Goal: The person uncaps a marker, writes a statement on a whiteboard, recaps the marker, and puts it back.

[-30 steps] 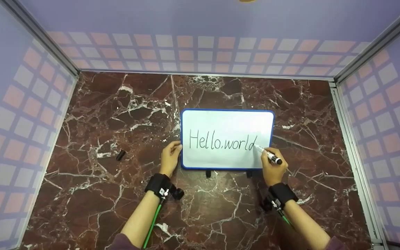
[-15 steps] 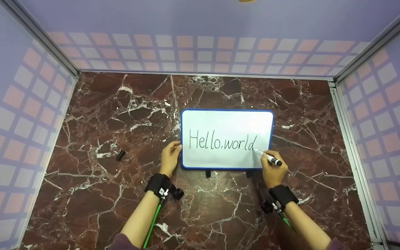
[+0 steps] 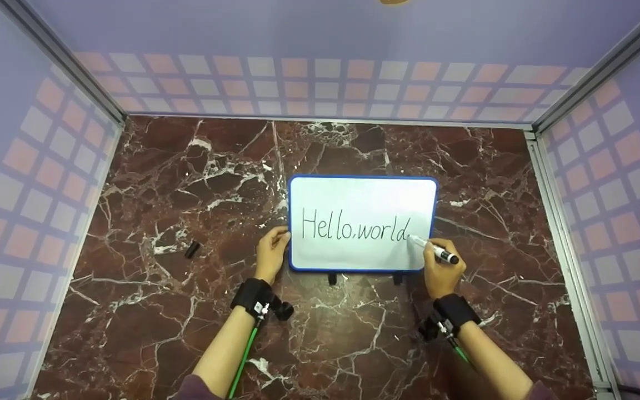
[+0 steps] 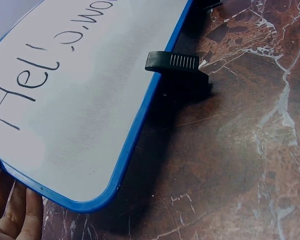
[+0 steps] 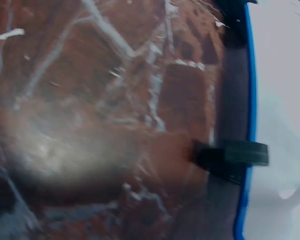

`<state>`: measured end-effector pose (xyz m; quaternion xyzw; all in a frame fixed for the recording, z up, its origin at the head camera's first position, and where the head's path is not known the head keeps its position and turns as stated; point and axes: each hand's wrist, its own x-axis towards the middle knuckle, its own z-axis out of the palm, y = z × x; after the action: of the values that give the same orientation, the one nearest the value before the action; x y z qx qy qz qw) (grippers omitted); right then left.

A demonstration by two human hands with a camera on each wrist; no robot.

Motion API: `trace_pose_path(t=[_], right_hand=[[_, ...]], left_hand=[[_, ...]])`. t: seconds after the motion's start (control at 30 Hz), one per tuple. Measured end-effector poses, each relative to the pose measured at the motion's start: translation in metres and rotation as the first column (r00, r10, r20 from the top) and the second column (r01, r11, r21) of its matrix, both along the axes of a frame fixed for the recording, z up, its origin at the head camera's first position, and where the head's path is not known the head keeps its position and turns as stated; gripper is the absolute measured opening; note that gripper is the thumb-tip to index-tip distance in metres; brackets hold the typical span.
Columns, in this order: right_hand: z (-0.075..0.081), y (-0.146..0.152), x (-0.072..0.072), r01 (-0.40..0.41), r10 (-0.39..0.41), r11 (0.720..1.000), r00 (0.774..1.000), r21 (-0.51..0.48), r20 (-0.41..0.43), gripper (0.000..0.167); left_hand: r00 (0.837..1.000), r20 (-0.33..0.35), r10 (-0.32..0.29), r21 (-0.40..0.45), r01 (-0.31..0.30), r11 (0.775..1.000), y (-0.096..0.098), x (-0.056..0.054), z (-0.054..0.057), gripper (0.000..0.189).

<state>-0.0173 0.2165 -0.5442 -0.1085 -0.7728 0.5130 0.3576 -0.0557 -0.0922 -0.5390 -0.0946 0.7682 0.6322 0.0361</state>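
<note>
A blue-framed whiteboard bears the handwritten black words "Hello,world". It stands propped up on black clip-like feet along its lower edge. My left hand grips the board's left edge; in the left wrist view the thumb lies at the frame and the other fingers go behind it. Between the fingers and thumb of my right hand is a black-and-white marker, its uncapped tip at the board just right of the "d". The right wrist view shows the board's lower edge but not that hand.
A black marker cap lies on the marbled table, left of my left hand. Walls with pink and white squares enclose the table at the back and both sides. Each wrist wears a black strap with a camera and green cable.
The marker tip has moved from the stem of the "d" down to its foot, then slightly right. My right hand has shifted a little right with it. The left hand keeps its place.
</note>
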Motion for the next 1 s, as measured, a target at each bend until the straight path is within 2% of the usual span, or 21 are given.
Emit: trace_pose_path(t=[0.17, 0.33, 0.4, 0.53, 0.63, 0.77, 0.93, 1.0], right_hand=[[0.018, -0.002, -0.007, 0.032, -0.032, 0.999, 0.999, -0.024, -0.01, 0.007], [0.023, -0.002, -0.013, 0.059, -0.06, 0.998, 0.998, -0.012, -0.02, 0.007], [0.017, 0.002, -0.016, 0.068, -0.068, 0.998, 0.997, -0.011, -0.023, 0.006], [-0.001, 0.011, -0.021, 0.065, -0.065, 0.998, 0.997, -0.005, -0.046, 0.006], [0.003, 0.01, -0.019, 0.045, -0.046, 0.999, 0.997, -0.022, -0.058, 0.006], [0.018, 0.003, -0.012, 0.029, -0.03, 0.999, 0.999, -0.033, -0.038, 0.006], [0.015, 0.002, -0.007, 0.034, -0.034, 0.999, 0.999, -0.012, 0.002, 0.005], [0.013, 0.002, -0.006, 0.041, -0.041, 0.999, 0.999, -0.003, 0.016, 0.006]], left_hand=[[1.0, 0.017, 0.01, -0.014, -0.01, 1.0, 0.0, 0.0, 0.0, 0.026], [1.0, 0.026, 0.016, 0.01, -0.017, 1.0, 0.001, -0.002, -0.001, 0.025], [1.0, 0.024, 0.02, 0.022, -0.02, 1.0, 0.0, -0.004, -0.008, 0.025], [1.0, -0.013, 0.003, 0.012, -0.003, 1.0, -0.004, -0.008, -0.031, 0.025], [1.0, -0.022, -0.019, 0.005, 0.019, 1.0, -0.004, -0.005, -0.023, 0.026], [1.0, -0.002, -0.028, 0.012, 0.028, 1.0, -0.001, 0.0, 0.004, 0.027], [1.0, 0.008, -0.018, 0.003, 0.018, 1.0, -0.001, 0.0, 0.001, 0.027], [1.0, 0.012, -0.014, 0.009, 0.014, 1.0, -0.002, -0.003, -0.008, 0.027]])
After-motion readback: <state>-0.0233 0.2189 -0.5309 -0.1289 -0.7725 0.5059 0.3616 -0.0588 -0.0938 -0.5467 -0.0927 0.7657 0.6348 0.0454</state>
